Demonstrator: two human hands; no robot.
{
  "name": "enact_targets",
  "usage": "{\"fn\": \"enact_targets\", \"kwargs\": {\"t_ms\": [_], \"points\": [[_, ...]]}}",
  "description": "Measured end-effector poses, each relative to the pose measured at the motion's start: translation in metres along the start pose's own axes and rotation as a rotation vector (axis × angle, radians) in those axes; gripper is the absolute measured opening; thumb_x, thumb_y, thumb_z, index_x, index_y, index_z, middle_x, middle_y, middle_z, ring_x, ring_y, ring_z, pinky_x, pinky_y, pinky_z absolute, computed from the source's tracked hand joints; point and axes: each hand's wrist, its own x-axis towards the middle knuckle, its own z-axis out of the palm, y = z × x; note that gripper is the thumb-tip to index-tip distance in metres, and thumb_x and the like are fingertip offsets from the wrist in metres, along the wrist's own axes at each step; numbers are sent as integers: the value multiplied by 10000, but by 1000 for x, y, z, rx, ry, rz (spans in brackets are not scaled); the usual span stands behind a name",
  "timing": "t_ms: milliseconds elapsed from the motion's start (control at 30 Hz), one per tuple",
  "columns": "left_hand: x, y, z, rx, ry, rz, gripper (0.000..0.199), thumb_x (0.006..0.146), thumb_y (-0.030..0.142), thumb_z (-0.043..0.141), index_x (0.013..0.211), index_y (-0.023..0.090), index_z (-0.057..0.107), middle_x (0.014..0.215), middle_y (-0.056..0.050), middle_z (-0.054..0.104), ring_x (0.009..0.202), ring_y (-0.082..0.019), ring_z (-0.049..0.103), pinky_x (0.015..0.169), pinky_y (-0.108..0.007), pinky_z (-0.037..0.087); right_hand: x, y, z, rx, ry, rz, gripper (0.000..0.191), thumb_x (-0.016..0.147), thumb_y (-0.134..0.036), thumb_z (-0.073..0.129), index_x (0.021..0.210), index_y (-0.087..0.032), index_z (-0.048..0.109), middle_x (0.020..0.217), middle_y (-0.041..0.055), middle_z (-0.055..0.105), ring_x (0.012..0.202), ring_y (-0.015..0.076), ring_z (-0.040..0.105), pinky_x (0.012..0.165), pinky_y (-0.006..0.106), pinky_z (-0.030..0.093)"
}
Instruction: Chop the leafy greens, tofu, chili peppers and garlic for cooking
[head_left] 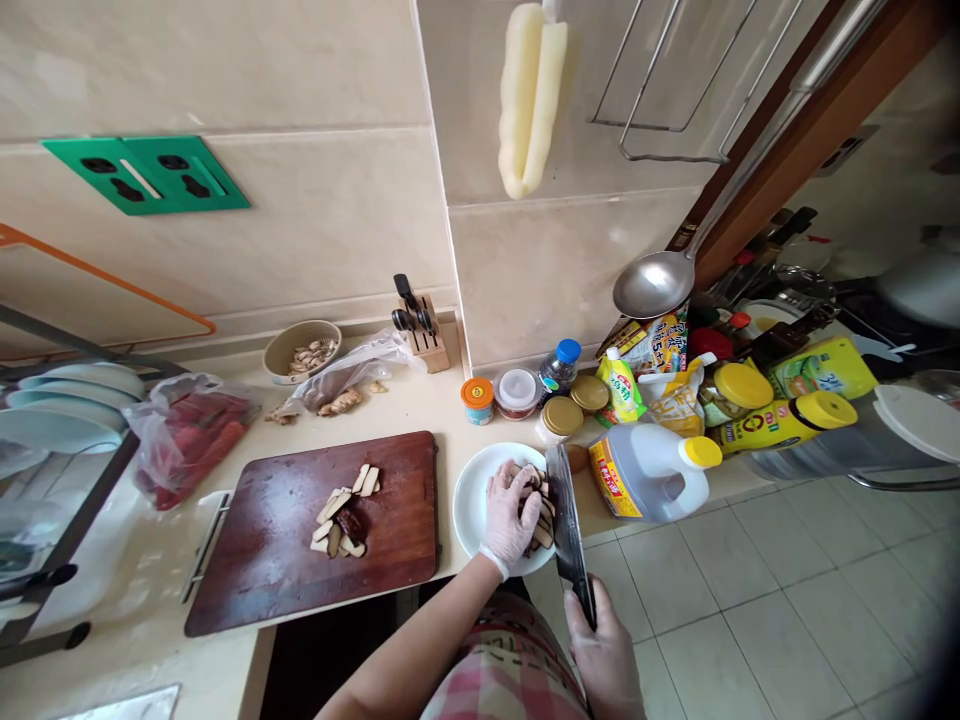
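My left hand (pixel 511 520), in a clear glove, lies palm down over the slices (pixel 542 540) in the white plate (pixel 469 490), fingers spread rather than closed round anything; whether the tips press single pieces I cannot tell. My right hand (pixel 606 640), gloved too, is wrapped round the handle of the cleaver (pixel 568 520), pinching it between thumb and fingers. The blade stands on edge along the plate's right rim, I think as a wall for the left fingers to work against; whether it touches the rim is hidden. Its handle points out past the near edge of the bench (pixel 444 412), probably to give my wrist room.

The plate sits close to that near edge, just beside the right edge of the cutting board (pixel 270 530), which seems handy for both hands. Some loose strips (pixel 330 535) and a dark piece (pixel 349 524) lie on the board, well in from its corners, so they are unlikely to slip off. By the bench's back edge stand the knife block (pixel 431 350) and a bowl (pixel 274 362), likely set there out of my elbows' way
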Motion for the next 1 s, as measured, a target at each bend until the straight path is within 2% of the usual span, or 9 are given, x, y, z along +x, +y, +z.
{"fn": "enact_targets", "kwargs": {"t_ms": [100,300,500,600,667,733,833,900,1000], "points": [[3,-3,1,-79,-55,13,434,910,361,346,1300,216,471,1368,-115,432,1315,-268,304,1088,-532,178,-1,5,-3,-80,96,40,492,702,-596,512,1066,-273,586,639,24,670,558,215,604,503,285,449],[8,-9,4,-437,-73,64,480,929,426,276,1294,188,478,1360,-111,435,1285,-233,361,1095,-429,260,-6,3,-4,-147,109,21,556,735,-607,458,1123,-230,586,783,46,713,690,218,657,579,268,487],[7,-6,2,-234,-183,88,482,925,393,282,1354,212,407,1391,-96,428,1340,-248,286,1125,-512,85,-13,-15,-13,-165,75,45,573,737,-578,466,1167,-213,568,1035,83,696,943,254,642,756,293,492],[6,-7,-5,-223,-171,47,497,926,387,263,1366,188,384,1419,-109,388,1348,-234,272,1131,-488,82,-15,-15,-21,-143,66,35,559,708,-573,511,1138,-224,586,1086,83,680,1020,262,613,808,295,475],[3,-8,-9,-212,-135,5,505,921,394,272,1363,176,384,1435,-125,354,1351,-236,266,1129,-473,110,-16,-13,-24,-116,84,40,551,688,-577,541,1114,-232,597,1031,75,696,970,256,629,766,285,482],[-2,-8,-9,-152,-126,-8,540,898,424,333,1376,175,357,1450,-141,319,1362,-264,233,1115,-499,134,-17,-10,-24,-63,87,67,553,672,-585,559,1096,-232,599,859,57,714,783,230,656,647,270,485],[-8,-7,0,-21,-168,35,741,783,490,522,1417,196,276,1483,-151,245,1374,-349,149,1082,-587,119,-20,-8,-18,62,50,113,575,661,-597,564,1088,-213,589,571,-8,626,492,168,566,487,255,431],[-9,-6,9,41,-192,61,850,708,432,614,1434,215,230,1498,-147,204,1371,-383,120,1072,-615,101,-24,-7,-15,123,33,136,593,652,-607,566,1085,-202,582,485,-43,549,423,144,505,445,246,401],[-7,-5,18,71,-188,76,865,675,263,607,1441,216,208,1500,-145,196,1371,-376,130,1079,-601,111,-36,-5,-14,137,65,157,615,634,-629,574,1074,-199,581,460,-59,505,409,129,483,429,235,384]]}}
